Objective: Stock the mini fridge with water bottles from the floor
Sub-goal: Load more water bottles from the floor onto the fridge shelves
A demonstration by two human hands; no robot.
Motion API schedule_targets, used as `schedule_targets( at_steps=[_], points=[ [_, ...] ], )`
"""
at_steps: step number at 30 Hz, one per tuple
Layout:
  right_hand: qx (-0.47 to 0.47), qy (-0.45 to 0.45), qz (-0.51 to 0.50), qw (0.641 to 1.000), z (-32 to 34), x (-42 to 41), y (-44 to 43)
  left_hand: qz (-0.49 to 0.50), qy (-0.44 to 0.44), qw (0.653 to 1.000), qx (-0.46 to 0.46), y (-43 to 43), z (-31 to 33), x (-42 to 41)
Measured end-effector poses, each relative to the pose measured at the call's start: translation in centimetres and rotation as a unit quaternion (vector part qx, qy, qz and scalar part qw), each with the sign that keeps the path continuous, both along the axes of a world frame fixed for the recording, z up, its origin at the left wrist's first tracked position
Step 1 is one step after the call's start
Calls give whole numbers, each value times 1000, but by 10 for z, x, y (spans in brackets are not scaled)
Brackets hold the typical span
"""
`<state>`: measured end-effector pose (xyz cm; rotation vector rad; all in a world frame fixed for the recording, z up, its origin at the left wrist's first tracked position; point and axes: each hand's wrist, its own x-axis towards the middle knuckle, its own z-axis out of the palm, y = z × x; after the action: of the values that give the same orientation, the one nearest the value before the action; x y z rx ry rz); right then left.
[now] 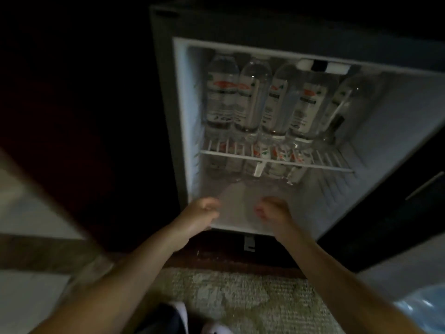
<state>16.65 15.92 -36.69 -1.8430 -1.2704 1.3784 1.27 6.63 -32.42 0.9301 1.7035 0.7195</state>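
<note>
Dark room, worn rug (228, 297) in front of open mini fridge (397, 121). Stocking looks mostly done: five clear ribbed bottles (252, 100) w/ red-white labels fill its wire shelf (325, 167), more bottles lie under it. Left hand (199, 213) & right hand (272, 210) are at the fridge's bottom front, fingers curled. Faint clear shape between them, prob. a bottle. Too blurred, can't tell grip.
</note>
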Motion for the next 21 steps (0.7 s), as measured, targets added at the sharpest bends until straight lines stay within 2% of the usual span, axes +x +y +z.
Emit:
schedule_targets(
  at_steps=[2, 7, 11, 15, 18, 21],
  points=[
    [-15, 59, 50, 997, 29, -18, -46, 42, -3, 999, 12, -39, 27, -11],
    [37, 169, 167, 971, 131, -65, -165, 148, 19, 985, 87, -164, 113, -39],
    [114, 176, 224, 952, 188, -87, -215, 222, 8, 963, 150, -232, 159, -44],
    [146, 177, 304, 924, 232, -116, -318, 307, 58, 929, 200, -357, 187, -64],
    [148, 177, 357, 905, 239, -137, -386, 371, 80, 903, 204, -433, 185, -78],
    [116, 165, 417, 886, 221, -160, -453, 398, 110, 893, 181, -497, 170, -83]
  ],
)
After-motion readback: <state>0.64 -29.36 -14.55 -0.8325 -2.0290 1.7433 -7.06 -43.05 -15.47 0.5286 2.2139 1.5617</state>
